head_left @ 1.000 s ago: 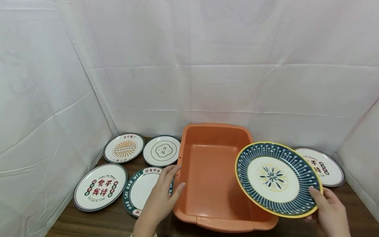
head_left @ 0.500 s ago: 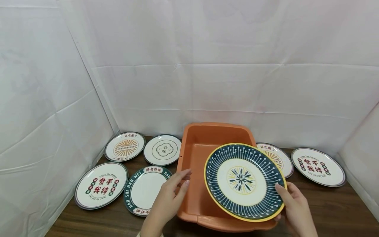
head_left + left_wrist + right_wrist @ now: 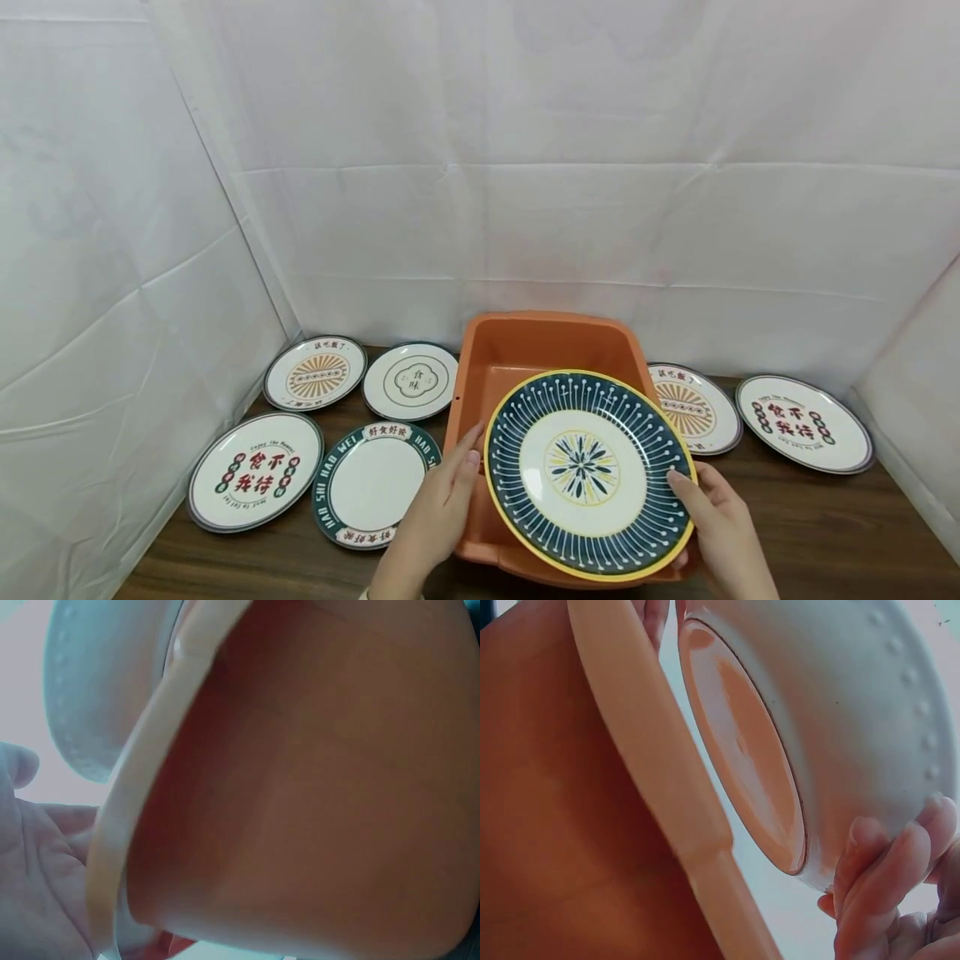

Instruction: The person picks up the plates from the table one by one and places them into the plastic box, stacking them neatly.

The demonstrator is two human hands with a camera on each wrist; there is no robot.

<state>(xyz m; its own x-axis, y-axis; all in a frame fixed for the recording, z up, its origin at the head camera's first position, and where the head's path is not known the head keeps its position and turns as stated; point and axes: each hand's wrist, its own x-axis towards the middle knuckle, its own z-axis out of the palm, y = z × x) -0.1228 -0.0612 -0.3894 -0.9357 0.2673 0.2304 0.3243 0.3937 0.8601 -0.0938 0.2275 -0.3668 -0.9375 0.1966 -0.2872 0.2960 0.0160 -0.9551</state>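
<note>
A large plate (image 3: 590,475) with a dark blue patterned border and yellow rim is held tilted above the orange plastic basin (image 3: 517,348). My right hand (image 3: 716,521) grips its right edge, thumb on top. In the right wrist view the fingers (image 3: 885,870) support the pale underside (image 3: 847,705), which hangs apart from the basin's rim. Beside the plate's left edge is my left hand (image 3: 442,504), fingers extended; the head view does not settle whether they touch it. In the left wrist view the thumb (image 3: 22,765) stands clear of the plate (image 3: 97,682).
Left of the basin, several printed plates lie on the dark wooden table (image 3: 247,562), including a green-rimmed plate (image 3: 375,483). To the right lie a sunburst plate (image 3: 690,408) and a white plate with red lettering (image 3: 802,423). White cloth (image 3: 555,167) encloses the back and sides.
My right hand has carried the blue-bordered plate leftward from the basin's right side to over its front. The left hand has shifted slightly right, closer to the plate. The sunburst plate has become visible.
</note>
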